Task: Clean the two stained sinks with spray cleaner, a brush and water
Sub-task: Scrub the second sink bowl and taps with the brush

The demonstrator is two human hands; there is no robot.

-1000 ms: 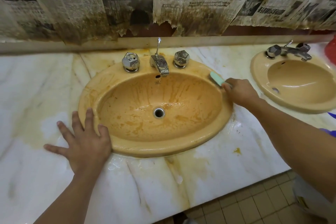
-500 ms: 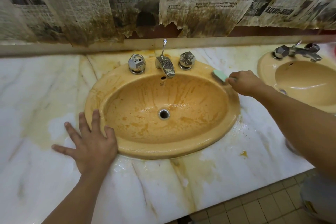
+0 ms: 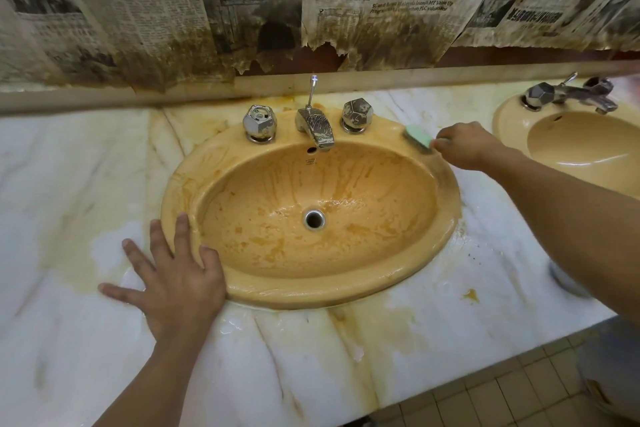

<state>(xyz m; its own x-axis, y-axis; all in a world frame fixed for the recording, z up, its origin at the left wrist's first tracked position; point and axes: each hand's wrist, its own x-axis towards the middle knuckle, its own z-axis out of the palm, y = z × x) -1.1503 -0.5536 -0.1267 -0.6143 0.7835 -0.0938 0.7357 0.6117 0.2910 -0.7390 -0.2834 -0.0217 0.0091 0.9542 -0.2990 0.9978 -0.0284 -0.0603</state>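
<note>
Head view: brush (image 3: 419, 137) projects leftward from right hand (image 3: 465, 146) grip.

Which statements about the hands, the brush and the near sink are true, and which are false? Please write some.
1. The right hand holds a green brush. True.
2. The left hand is curled into a fist. False: it lies flat on the countertop and the rim of the near sink.
3. The near sink has orange stains. True.
4. The brush is inside the bowl. False: it is on the back right rim.
</note>
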